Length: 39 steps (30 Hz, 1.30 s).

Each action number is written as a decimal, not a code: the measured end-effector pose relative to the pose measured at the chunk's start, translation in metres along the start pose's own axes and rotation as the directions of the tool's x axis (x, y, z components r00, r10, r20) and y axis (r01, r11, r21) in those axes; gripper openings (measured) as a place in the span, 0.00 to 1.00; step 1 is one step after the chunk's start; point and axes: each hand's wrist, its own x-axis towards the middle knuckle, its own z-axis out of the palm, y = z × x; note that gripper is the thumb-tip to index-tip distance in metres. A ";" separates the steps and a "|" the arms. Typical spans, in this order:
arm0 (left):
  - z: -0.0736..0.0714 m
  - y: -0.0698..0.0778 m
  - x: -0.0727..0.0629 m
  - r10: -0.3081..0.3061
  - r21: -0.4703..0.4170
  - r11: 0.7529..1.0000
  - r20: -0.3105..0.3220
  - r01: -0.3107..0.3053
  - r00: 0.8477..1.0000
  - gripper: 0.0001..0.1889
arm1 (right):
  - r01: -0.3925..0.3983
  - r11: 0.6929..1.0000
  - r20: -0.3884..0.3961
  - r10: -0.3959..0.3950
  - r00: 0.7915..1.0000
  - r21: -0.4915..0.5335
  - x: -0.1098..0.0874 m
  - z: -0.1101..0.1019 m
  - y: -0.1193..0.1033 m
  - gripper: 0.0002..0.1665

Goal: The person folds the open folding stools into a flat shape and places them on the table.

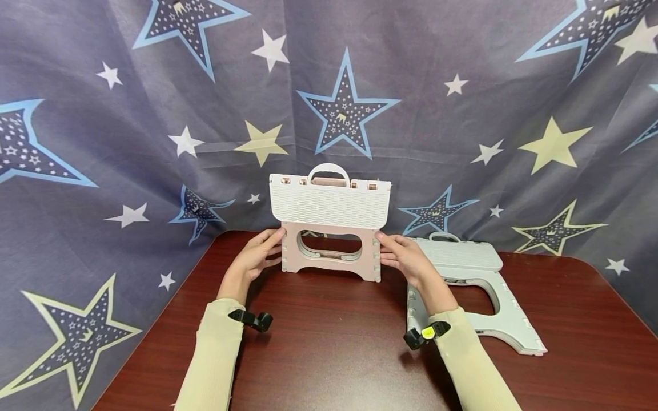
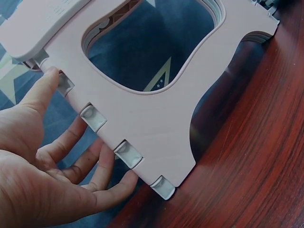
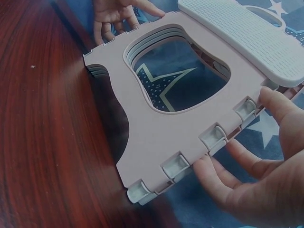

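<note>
A folded pink-and-white step stool (image 1: 329,222) stands upright at the back of the table, its white textured top and arched handle uppermost. My left hand (image 1: 257,251) holds its left side edge, thumb near the top panel and fingers behind the hinges, as the left wrist view shows with the pink leg panel (image 2: 137,109). On the opposite edge my right hand (image 1: 406,257) grips the same way, thumb in front and fingers along the hinge side (image 3: 213,137). The stool's oval opening shows the curtain through it.
A second folding stool (image 1: 509,302), pale green-white, lies flat on the dark red wooden table (image 1: 319,342) to the right, partly behind my right forearm. A grey curtain (image 1: 421,51) printed with stars hangs close behind the table.
</note>
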 end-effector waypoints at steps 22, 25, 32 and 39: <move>0.001 0.002 -0.001 -0.020 -0.018 1.000 -0.029 0.020 0.999 0.15 | 0.006 1.000 -0.012 -0.006 1.000 -0.005 -0.002 0.000 -0.001 0.31; 0.002 0.002 -0.002 -0.024 -0.026 0.999 -0.034 0.023 0.999 0.16 | 0.006 1.000 -0.015 -0.006 1.000 -0.007 -0.002 0.000 -0.001 0.30; 0.002 0.005 -0.003 -0.036 -0.039 0.999 -0.027 0.035 0.999 0.16 | 0.006 1.000 -0.017 -0.006 1.000 0.002 -0.001 0.000 0.000 0.30; 0.005 0.013 -0.009 -0.047 -0.052 0.998 -0.012 0.047 0.999 0.15 | 0.005 1.000 -0.018 -0.005 1.000 0.001 -0.001 0.000 0.000 0.31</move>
